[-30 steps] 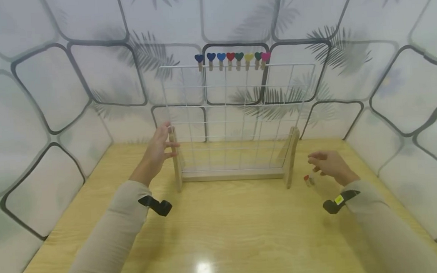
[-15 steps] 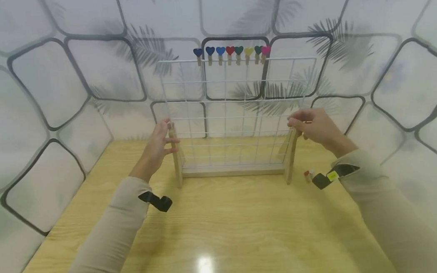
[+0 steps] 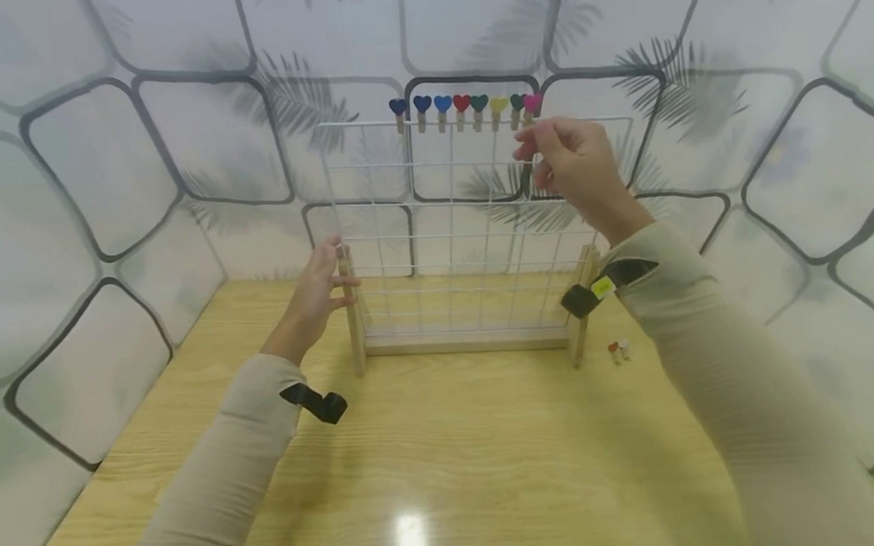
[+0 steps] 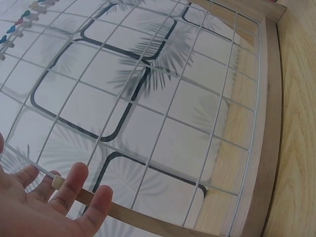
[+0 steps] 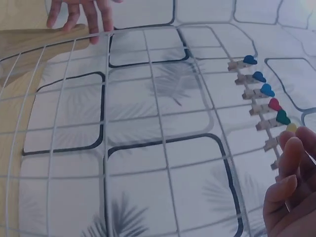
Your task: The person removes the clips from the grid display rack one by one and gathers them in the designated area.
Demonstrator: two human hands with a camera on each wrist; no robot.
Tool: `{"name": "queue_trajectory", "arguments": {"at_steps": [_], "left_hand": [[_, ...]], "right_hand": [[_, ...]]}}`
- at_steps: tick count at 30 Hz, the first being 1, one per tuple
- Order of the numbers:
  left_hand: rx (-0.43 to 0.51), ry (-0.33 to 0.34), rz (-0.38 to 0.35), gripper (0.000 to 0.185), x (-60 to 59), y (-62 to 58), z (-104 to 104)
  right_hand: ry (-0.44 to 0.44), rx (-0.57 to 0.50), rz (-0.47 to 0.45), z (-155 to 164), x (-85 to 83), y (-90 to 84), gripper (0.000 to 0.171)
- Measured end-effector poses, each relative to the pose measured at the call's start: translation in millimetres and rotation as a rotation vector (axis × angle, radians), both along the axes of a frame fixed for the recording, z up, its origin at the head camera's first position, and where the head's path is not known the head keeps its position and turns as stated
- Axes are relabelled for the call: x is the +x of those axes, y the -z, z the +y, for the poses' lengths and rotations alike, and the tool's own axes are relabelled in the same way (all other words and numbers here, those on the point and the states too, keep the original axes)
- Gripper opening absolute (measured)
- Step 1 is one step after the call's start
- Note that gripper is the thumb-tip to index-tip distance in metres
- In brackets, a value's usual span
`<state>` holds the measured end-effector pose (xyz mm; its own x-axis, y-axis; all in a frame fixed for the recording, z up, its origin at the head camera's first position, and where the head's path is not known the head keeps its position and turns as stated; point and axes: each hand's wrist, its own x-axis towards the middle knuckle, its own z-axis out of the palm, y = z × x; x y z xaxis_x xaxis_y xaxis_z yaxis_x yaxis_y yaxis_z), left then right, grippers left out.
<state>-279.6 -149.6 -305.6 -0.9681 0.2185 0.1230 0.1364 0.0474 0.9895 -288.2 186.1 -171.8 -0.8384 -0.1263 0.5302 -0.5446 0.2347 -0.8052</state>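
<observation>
1. An upright wire grid (image 3: 471,221) in a wooden stand (image 3: 464,346) splits the bench (image 3: 448,456), walling off the strip behind.
2. Heart pegs (image 3: 460,111) crowd the top wire's middle; the left stretch is bare.
3. Two small pegs (image 3: 619,350) lie just right of the stand.
4. Open bench spreads in front.

My right hand (image 3: 573,164) covers part of the wire grid (image 3: 471,221) near the pink heart clip (image 3: 531,104); I cannot tell whether my fingertips pinch that clip or only hover beside it. In the right wrist view, my fingers (image 5: 289,197) are cut off by the frame's edge and hide the last clips. My left hand (image 4: 49,207) is cropped at the bottom. Two small pieces on the table (image 3: 618,350) are too small to identify.
</observation>
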Motion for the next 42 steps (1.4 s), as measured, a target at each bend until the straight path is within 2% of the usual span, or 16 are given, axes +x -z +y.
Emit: {"name": "queue_trajectory", "arguments": {"at_steps": [6,10,12,16,19,21,24,26,29,32,37,40,42], "left_hand": [[0.0,0.0,0.004,0.061,0.2,1.2,1],[0.001,0.0,0.011,0.062,0.4,1.4,0],[0.005,-0.001,0.012,0.062,0.4,1.2,0],[0.01,-0.006,0.011,0.061,0.8,0.6,0],[0.015,-0.008,0.007,0.061,0.9,0.5,-2],[0.018,-0.01,0.006,0.061,0.3,1.1,-2],[0.028,-0.009,0.001,0.06,-0.4,1.9,-2],[0.027,-0.007,0.005,0.059,-1.1,2.7,-1],[0.028,-0.003,0.003,0.058,-1.9,3.5,1],[0.026,-0.003,0.006,0.058,-2.6,4.2,2],[0.026,0.002,0.005,0.059,-2.5,4.9,3],[0.022,0.002,0.008,0.059,-2.1,4.6,2],[0.009,0.001,0.015,0.06,-1.7,3.5,0]], "right_hand": [[-0.002,-0.015,0.027,-37,-7.5,-26.9,0.03],[-0.057,-0.038,-0.057,-60,-11.7,-42.5,0.038],[-0.075,-0.017,-0.107,-71,-14.0,-48.7,0.038],[-0.036,0.208,-0.118,-91,-18.9,-58.2,0.034],[0.027,0.465,-0.085,-105,-22.6,-64.7,0.035],[0.06,0.601,-0.091,-114,-24.2,-69.2,0.037],[0.102,0.746,-0.094,-123,-24.8,-73.6,0.038],[0.135,0.773,-0.103,-127,-25.0,-74.2,0.036],[0.184,0.729,-0.091,-130,-27.0,-70.4,0.027],[0.173,0.531,-0.071,-129,-29.7,-63.9,0.02],[-0.005,0.194,-0.08,-118,-26.3,-55.1,0.02],[-0.083,0.141,-0.103,-107,-19.7,-50.6,0.023],[-0.096,0.147,-0.101,-99,-15.8,-46.9,0.023]]}}
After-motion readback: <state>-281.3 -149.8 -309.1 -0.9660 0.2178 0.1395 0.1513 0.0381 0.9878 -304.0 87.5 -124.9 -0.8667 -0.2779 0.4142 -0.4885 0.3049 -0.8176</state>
